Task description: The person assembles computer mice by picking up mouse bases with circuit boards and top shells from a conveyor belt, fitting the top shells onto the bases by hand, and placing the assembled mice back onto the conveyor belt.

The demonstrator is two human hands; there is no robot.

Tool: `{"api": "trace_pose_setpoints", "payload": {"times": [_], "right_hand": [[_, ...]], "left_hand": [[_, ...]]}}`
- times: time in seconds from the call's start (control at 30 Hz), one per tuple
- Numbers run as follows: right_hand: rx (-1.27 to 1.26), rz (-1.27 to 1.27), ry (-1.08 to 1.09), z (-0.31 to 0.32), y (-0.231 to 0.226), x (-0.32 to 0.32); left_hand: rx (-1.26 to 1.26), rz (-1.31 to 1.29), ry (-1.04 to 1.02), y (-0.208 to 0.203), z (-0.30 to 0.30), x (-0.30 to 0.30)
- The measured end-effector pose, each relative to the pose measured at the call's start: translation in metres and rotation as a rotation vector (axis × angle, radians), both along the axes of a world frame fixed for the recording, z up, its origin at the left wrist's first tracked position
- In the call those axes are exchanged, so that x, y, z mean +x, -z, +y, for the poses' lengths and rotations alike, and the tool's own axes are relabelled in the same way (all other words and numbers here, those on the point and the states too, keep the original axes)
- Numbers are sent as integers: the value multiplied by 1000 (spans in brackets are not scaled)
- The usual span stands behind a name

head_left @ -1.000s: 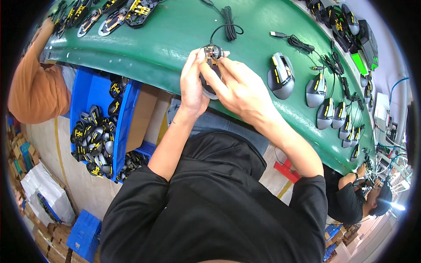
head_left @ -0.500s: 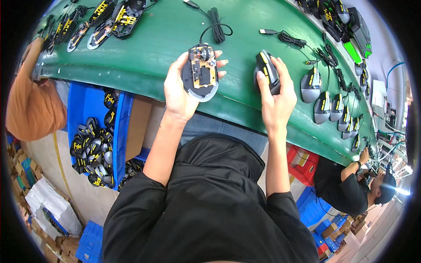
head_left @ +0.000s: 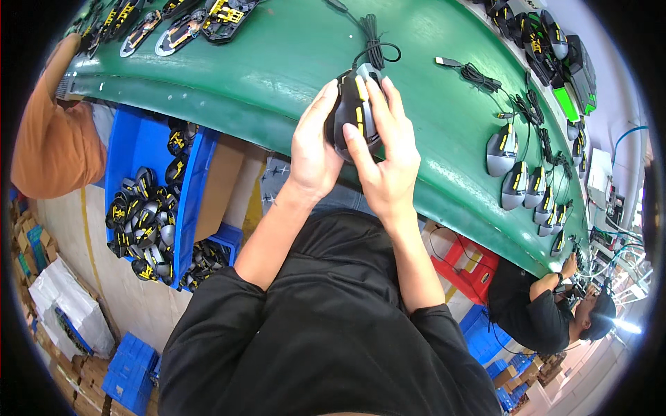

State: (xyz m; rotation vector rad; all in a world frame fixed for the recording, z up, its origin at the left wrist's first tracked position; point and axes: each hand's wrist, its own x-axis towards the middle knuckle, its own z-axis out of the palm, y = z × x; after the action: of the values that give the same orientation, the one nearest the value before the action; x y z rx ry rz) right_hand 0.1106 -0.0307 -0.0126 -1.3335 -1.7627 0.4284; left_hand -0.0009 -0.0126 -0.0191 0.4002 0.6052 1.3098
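In front of me, over the near part of the green worktable (head_left: 277,76), both hands are around a computer mouse (head_left: 355,114). Its dark top shell with yellow side strips sits over the base, which the shell and my fingers now hide. My left hand (head_left: 316,149) wraps the mouse's left side from beneath. Across the shell lies my right hand (head_left: 390,156), its thumb low on the shell and its fingers over the right edge. From the far end of the mouse runs a black cable (head_left: 374,47), coiled on the table. Whether shell and base are fully joined, I cannot tell.
Finished-looking mice (head_left: 501,152) with coiled cables line the table's right. Opened mouse bases (head_left: 182,36) lie at the far left. A blue crate (head_left: 191,201) of shells stands below the table's left edge. One person (head_left: 59,145) is at the left, another (head_left: 534,305) at the right.
My right hand has moved left with the top shell and set it over the base in my left hand. The view has shifted slightly.
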Motion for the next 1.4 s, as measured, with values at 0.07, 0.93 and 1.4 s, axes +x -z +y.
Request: {"api": "trace_pose_setpoints", "payload": {"times": [0.07,0.93,1.4], "right_hand": [[98,-155,7,-2,-1,0],[-482,704,-76,-1,-13,50],[-401,529,-145,-2,-28,46]], "left_hand": [[21,-145,51,9,-4,7],[425,309,56,3,3,-14],[569,590,-77,-3,-4,-19]]}}
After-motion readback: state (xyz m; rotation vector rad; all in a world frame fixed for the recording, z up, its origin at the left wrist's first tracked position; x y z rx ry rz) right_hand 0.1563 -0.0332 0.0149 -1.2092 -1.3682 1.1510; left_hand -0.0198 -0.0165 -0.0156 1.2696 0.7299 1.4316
